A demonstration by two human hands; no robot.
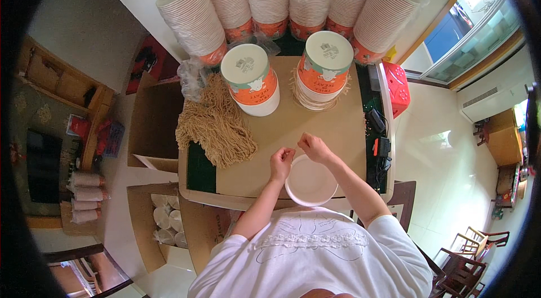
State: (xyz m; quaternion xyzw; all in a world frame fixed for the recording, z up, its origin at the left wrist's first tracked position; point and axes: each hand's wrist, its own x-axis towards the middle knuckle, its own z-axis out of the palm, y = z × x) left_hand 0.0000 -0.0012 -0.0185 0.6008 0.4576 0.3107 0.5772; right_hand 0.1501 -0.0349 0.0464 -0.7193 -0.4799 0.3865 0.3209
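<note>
Just behind the two hands, on the body side and between the forearms, the round mouth of a white paper tub [311, 183] is seen facing up; no long axis is shown by it. Its rim is bordered by the left hand [282, 164] at the forward left and by the right hand [314, 147] straight ahead, neither being clearly nearer. The fingers of both hands are curled closed, the fingertips turned toward each other but kept apart; whether a thin strand is pinched, or the rim touched, cannot be told. Ahead and left of the left hand, a heap of tan cords [217, 123] is piled, its strands trailed toward that hand.
</note>
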